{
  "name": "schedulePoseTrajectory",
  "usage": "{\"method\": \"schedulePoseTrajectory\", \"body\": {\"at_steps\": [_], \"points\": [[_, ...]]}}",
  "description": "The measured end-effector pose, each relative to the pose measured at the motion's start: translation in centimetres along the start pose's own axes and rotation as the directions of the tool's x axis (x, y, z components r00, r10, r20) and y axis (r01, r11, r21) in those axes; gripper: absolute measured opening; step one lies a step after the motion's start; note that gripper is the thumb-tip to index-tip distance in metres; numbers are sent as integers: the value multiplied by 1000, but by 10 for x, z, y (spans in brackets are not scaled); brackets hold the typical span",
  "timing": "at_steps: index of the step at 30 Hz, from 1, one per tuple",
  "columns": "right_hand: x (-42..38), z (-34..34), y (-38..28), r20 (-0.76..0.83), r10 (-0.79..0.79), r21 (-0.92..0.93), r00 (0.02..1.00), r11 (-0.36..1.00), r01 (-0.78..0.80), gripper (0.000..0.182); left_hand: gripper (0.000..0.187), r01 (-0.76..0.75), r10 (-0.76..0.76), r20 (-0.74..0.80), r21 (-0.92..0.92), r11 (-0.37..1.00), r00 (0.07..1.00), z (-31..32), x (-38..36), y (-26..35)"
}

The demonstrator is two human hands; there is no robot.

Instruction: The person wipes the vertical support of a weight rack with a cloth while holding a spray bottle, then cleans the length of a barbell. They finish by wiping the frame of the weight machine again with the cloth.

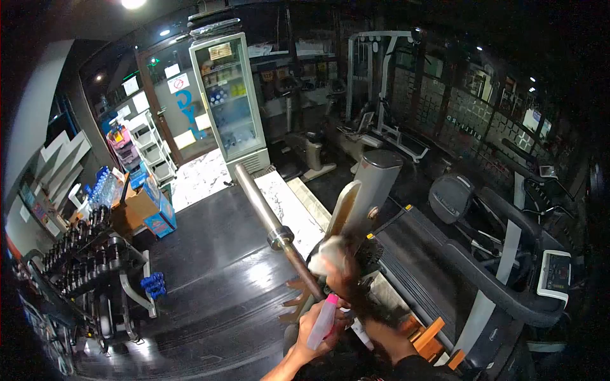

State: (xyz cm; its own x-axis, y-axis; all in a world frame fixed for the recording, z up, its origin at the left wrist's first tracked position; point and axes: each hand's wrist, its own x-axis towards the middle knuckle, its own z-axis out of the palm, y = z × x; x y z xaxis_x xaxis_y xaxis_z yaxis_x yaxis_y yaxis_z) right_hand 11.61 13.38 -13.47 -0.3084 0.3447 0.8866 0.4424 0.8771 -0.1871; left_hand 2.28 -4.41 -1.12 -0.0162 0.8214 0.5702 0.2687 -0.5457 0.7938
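My left hand (309,325) is wrapped around a translucent squeeze or spray bottle (325,322) with a pink top, just below the barbell. My right hand (343,274), smeared by motion, presses a white cloth (329,254) against the grey machine upright (375,184), close to the bar. The barbell (260,203) slants from upper left down toward my hands, its thick metal sleeve ending at a dark collar (279,237). Below the collar, the thinner shaft passes a brownish toothed bracket (295,301). My hands partly hide its lower end.
Dumbbells fill a rack (89,260) at left, near a cardboard box (143,206) and bottled water (105,187). A glass-door fridge (229,95) stands at the back. To the right are a treadmill (419,254) and its console (555,273). Black mats (210,254) cover the floor.
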Motion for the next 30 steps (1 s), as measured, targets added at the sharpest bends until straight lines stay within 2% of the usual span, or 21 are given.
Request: {"method": "schedulePoseTrajectory", "body": {"at_steps": [1,2,4,5,7,8,10,11,12,13,15,16,17,18,20,22,24,28,30], "points": [[-22,5,3,96,-24,207,995,978,4,48,42,-9,9,-14,-8,1000,1000,2,-2,-4],[-29,3,-1,93,-24,208,995,978,4,48,43,-20,20,-31,-15,1000,999,2,-3,-6],[-29,-4,-11,32,-51,60,998,997,49,46,44,10,-10,-6,-15,1000,1000,1,-4,-3],[-24,-5,-10,29,-54,64,998,997,52,46,45,38,-38,18,-16,999,999,0,-3,-1],[1,-11,-8,-103,2,161,995,987,15,46,45,25,-25,10,-9,1000,1000,-1,-2,1],[4,-9,-2,-75,30,95,997,995,-23,53,44,8,-8,1,-7,1000,1000,-1,-1,1],[61,-31,-10,-180,-69,-38,981,997,64,52,44,29,-29,-10,-56,998,1000,1,-2,1],[86,-45,-15,-176,-44,-59,983,998,34,55,44,47,-50,-21,-106,993,999,2,-3,1],[106,-55,-16,-226,-25,-70,974,997,10,69,44,50,-52,-17,-108,993,998,4,-3,0],[128,-63,-21,-274,12,-119,962,992,-46,63,43,68,-72,-18,-160,985,997,5,-4,-2],[155,-73,-26,-320,90,-46,943,993,-110,56,43,85,-91,-21,-211,974,996,3,-3,-2],[150,-69,-24,-319,91,-46,943,993,-112,56,39,53,-54,-2,-125,991,999,1,-2,-2],[138,-63,-21,-272,22,-124,962,991,-58,53,34,19,-18,23,-40,999,1000,0,-1,-2],[124,-56,-17,-219,-46,-199,975,980,1,50,34,20,-19,25,-43,999,1000,1,-2,-3],[89,-42,-16,-156,-67,-198,985,980,36,46,44,-5,2,-26,-98,995,1000,3,-4,-9],[47,-32,-18,-94,-85,-194,992,979,66,43,44,-16,16,-6,-65,998,1000,-1,-2,-8],[16,-35,-19,121,-73,97,990,993,61,32,44,-31,32,16,-35,999,999,-1,-2,-8],[-9,-40,-6,94,-107,204,990,975,86,26,42,13,-13,3,-31,999,1000,-1,-3,-9],[-28,-33,14,66,214,341,975,913,-224,29,39,17,-17,5,-49,999,1000,0,-1,-6]]}}
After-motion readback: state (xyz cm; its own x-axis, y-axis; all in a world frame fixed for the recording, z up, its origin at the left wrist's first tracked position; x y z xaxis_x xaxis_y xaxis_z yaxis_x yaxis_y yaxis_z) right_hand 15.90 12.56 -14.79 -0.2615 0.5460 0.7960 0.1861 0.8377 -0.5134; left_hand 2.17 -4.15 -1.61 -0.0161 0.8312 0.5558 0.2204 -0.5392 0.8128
